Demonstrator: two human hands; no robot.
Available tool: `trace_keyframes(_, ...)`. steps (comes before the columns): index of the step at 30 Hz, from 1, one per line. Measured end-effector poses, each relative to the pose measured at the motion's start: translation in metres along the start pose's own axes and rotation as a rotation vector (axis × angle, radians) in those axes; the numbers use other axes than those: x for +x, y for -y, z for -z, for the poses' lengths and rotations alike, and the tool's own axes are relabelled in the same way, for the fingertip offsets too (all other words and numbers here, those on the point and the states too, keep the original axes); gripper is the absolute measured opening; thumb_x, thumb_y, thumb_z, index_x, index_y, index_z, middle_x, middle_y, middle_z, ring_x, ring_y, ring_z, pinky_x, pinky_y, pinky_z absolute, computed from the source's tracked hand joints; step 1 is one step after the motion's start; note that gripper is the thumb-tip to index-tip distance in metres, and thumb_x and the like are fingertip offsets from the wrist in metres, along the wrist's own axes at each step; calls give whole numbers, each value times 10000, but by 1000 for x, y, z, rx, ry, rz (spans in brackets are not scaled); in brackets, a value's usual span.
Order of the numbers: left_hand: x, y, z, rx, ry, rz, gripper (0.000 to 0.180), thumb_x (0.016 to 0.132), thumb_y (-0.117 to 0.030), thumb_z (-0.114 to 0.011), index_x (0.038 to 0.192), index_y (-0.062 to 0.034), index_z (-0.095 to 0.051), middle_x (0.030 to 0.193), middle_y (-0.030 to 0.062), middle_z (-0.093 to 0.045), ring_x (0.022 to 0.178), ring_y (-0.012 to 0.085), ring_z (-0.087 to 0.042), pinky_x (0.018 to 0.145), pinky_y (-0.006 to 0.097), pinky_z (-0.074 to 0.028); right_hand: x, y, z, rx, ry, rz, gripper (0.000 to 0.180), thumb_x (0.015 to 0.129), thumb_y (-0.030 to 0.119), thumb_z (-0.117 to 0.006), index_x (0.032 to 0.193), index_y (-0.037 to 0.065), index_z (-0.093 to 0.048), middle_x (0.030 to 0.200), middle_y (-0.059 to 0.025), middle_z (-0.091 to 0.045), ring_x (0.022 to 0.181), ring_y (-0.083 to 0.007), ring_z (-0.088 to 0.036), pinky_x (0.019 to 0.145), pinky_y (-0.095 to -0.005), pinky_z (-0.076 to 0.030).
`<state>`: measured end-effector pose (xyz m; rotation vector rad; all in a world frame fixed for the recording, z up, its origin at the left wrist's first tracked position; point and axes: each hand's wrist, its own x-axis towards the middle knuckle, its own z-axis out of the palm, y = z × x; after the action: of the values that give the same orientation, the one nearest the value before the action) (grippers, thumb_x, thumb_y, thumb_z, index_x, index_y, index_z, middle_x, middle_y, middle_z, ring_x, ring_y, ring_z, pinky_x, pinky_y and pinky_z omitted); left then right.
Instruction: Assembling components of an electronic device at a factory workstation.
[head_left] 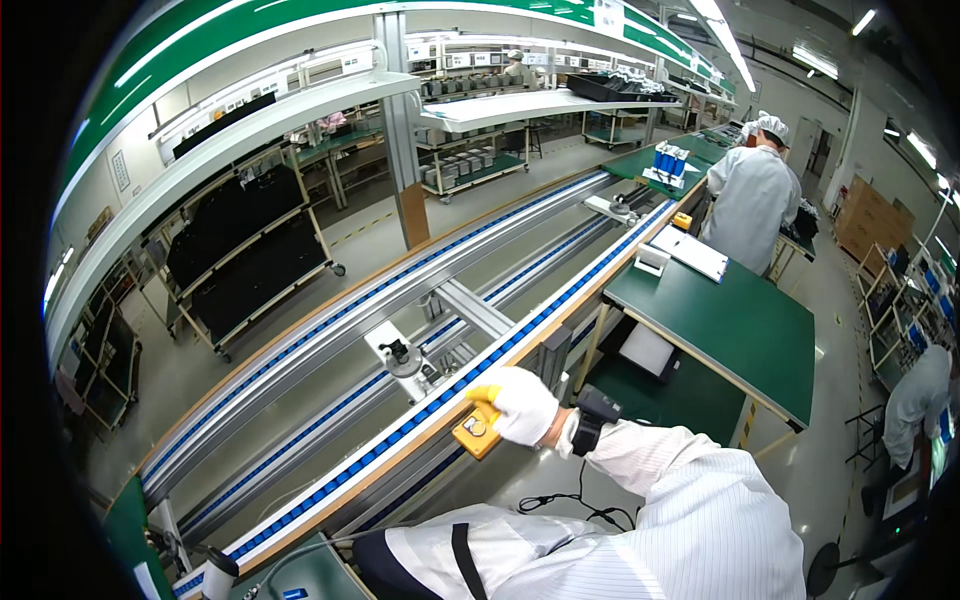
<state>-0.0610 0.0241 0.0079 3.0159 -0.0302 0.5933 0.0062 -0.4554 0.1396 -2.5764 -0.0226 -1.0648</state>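
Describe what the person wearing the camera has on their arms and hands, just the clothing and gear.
Only one hand is clearly visible, and it wears a white glove. On the wrist sits a black strap-on device; a thin black cable hangs below it. The sleeve is white with fine pinstripes, part of a loose smock. A dark strap crosses the white fabric at the lower edge. The other hand is not visible.

One gloved hand (522,405) in view, resting on one of two yellow switch boxes (476,428), the second (682,220) farther along the line; two blue-roller conveyor rails (540,322); two green-topped benches (735,325); one clipboard (690,252); two co-workers in white coats, one (752,195) at the line, one (918,400) at the right edge; one black wrist device (592,415)
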Motion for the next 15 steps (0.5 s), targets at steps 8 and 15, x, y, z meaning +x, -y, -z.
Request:
trace_keyframes(8,-1,-8,-5,113,-62,-21,594,1082,-440,-479,1447,7,-622,1525,208,-599,1433,399,-545,1201,529,-402,-62,-255,103,-699,-4,-810,236,905,224,-731,1065,55,-772,1075,-191,-708,1050,-391,-691,934,-455,-563)
trace_keyframes(15,7,2,-35,215,-286,-127,535,1136,-427,-448,1335,16,-670,1379,229,-672,1259,420,-643,1091,530,-499,-120,-399,140,-937,86,-1206,415,933,347,-736,1239,67,-730,1297,-171,-635,1220,-350,-650,1010,-466,-535)
